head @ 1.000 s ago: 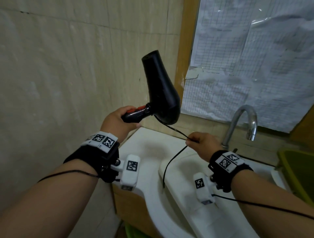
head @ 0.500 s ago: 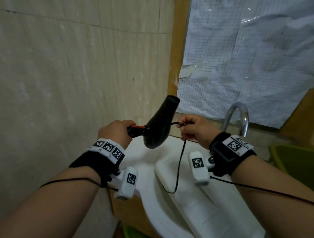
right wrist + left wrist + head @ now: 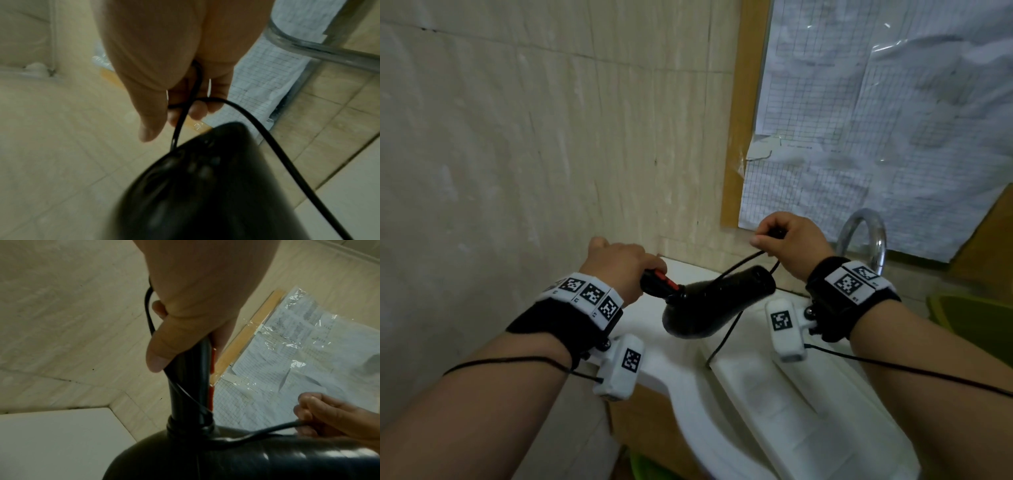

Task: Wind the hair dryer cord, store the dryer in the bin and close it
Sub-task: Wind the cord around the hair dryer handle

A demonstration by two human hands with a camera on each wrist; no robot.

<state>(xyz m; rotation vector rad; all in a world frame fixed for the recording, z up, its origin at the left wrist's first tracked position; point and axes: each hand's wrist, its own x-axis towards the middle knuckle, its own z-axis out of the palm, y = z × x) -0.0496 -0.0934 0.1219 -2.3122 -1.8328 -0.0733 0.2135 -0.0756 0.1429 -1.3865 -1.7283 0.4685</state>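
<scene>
A black hair dryer (image 3: 717, 301) with a red switch lies roughly level over the white sink (image 3: 688, 404), nozzle pointing right. My left hand (image 3: 619, 265) grips its handle (image 3: 190, 382), with the cord running along the handle under my fingers. My right hand (image 3: 787, 240) pinches the black cord (image 3: 736, 265) just above the nozzle end. One cord turn crosses the dryer's body (image 3: 226, 456), and the slack (image 3: 722, 339) hangs down into the sink. In the right wrist view the cord (image 3: 257, 128) loops through my fingers (image 3: 197, 108) over the blurred dryer (image 3: 195, 186).
A chrome faucet (image 3: 866, 236) arches just right of my right hand. A green bin (image 3: 976, 318) sits at the right edge. A tiled wall (image 3: 534, 154) stands close on the left, a wood frame and plastic-covered grid paper (image 3: 876, 120) behind.
The dryer has come down from upright to lying level over the sink. My right hand has risen and carried the cord over the dryer's nozzle end.
</scene>
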